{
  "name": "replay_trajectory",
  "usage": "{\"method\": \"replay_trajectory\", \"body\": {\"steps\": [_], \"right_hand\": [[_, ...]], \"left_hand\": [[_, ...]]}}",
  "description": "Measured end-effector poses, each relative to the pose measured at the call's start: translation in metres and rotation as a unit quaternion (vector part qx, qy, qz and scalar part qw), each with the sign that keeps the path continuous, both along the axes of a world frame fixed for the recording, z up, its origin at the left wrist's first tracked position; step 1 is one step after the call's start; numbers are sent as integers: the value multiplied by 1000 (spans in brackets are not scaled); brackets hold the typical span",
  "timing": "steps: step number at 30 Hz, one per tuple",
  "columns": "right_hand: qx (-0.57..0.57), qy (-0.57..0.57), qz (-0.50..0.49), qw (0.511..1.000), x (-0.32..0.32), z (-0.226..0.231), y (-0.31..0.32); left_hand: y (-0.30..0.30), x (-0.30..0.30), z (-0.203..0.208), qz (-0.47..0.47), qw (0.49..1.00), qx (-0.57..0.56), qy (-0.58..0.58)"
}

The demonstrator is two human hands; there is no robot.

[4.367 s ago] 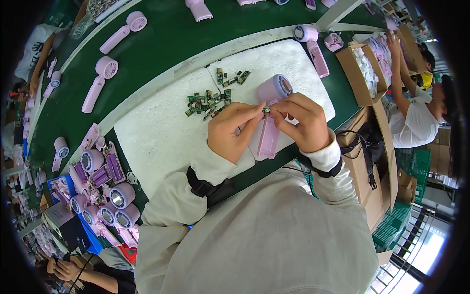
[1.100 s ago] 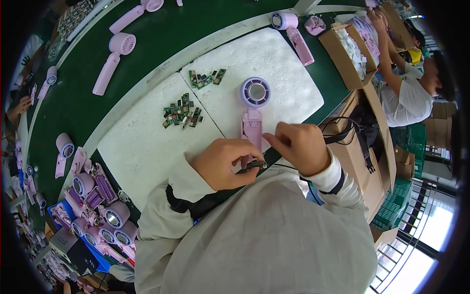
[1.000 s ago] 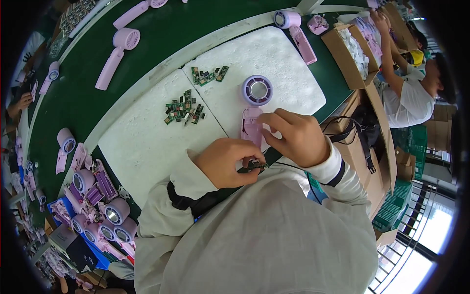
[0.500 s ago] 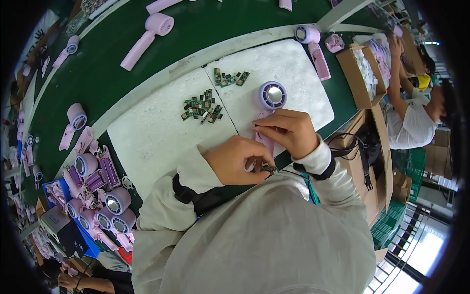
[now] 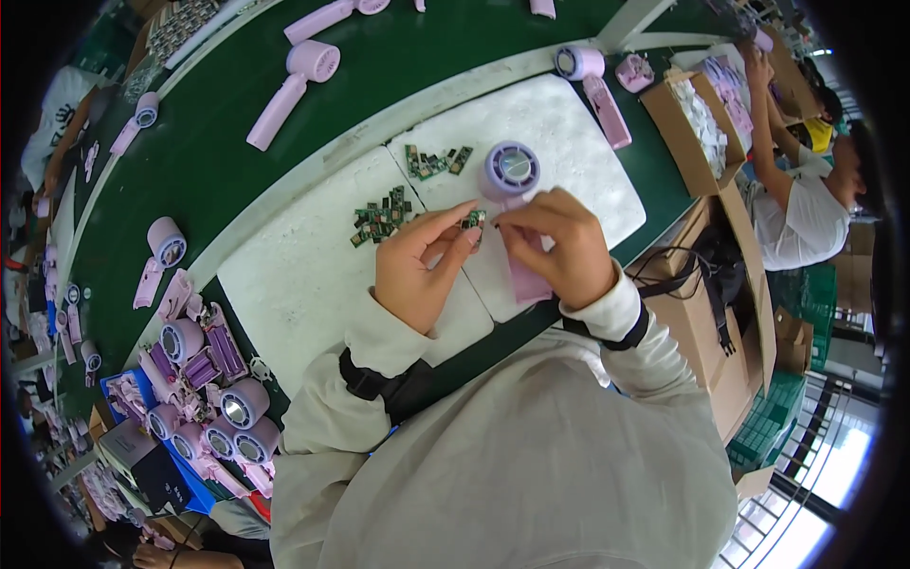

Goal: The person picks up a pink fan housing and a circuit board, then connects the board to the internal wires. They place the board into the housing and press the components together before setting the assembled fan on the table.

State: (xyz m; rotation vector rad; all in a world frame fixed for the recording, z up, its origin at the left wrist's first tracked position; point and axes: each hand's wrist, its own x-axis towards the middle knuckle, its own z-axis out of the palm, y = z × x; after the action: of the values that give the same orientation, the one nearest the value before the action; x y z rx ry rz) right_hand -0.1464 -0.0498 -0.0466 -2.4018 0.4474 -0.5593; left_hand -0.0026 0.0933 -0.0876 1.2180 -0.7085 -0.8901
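My left hand (image 5: 414,272) pinches a small green circuit board (image 5: 476,218) between thumb and fingertips, just left of a pink handheld fan. The fan's round purple head (image 5: 513,169) points away from me, and its pink handle (image 5: 527,282) runs toward me, partly covered by my right hand (image 5: 571,254). The fingers of that hand are pinched together above the handle, close to the circuit board; whatever is between them is too small to make out. Beneath lie white foam sheets (image 5: 294,261), bearing one pile of circuit boards (image 5: 379,216) and a smaller group of boards (image 5: 431,163) behind it.
Several pink fans and opened housings (image 5: 223,408) are heaped at left. A green conveyor belt (image 5: 213,156) carries more fans past the far side. At right stand an open carton (image 5: 697,142) of white parts and a larger cardboard box (image 5: 682,332); a person (image 5: 801,223) works beyond.
My left hand has moved away from my body and up beside the fan, bringing the circuit board near my right fingertips. The right hand stays over the handle, its fingers still pinched.
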Motion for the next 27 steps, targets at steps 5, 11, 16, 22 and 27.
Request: {"method": "replay_trajectory", "body": {"steps": [5,11,16,22,27], "right_hand": [[-23,-49,-10,998,7,-4,0],[-61,-53,18,997,6,-1,-2],[-72,-44,38,996,7,1,-1],[-111,-45,64,991,5,6,-5],[-98,-43,62,992,4,6,-6]], "left_hand": [[-3,-2,-4,-1,999,-6,-44],[-4,-5,-4,40,995,-18,-84],[-3,-6,-6,59,995,-11,-74],[-1,-2,2,61,977,-10,-205],[-3,-2,2,67,976,-20,-209]]}}
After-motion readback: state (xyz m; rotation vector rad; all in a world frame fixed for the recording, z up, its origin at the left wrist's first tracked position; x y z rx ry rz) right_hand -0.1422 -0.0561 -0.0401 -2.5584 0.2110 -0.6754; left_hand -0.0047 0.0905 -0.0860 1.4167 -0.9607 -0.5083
